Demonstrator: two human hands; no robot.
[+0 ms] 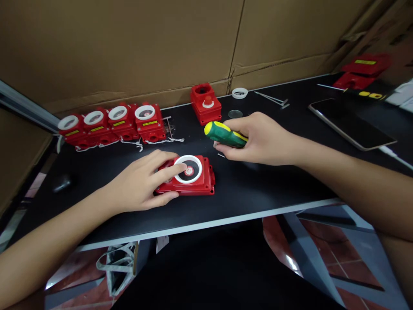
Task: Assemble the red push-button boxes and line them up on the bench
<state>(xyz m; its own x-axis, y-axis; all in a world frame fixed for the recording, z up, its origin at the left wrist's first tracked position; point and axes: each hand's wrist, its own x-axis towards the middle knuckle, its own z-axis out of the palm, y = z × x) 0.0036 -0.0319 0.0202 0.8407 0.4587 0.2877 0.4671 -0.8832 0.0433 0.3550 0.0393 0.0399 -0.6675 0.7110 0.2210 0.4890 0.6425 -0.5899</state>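
Observation:
A red alarm call-point box (206, 186) with a white ring (199, 172) around a dark round window lies flat near the table's front edge. My left hand (151, 183) holds it from the left, thumb along the near side and index fingertip on the window inside the ring. To the right and a little higher, my right hand (258, 140) is closed around a screwdriver (226, 134) with a green and yellow handle. Its rounded butt points left; the shaft is hidden. A small light metal piece (221, 155) lies just below that hand.
Several similar red boxes (150, 125) with white cords stand at the back left. Behind are another red box (206, 110), a loose white ring (239, 93), a clear disc (235, 114) and metal rods (272, 99). A phone (351, 122) and second screwdriver (364, 94) lie right.

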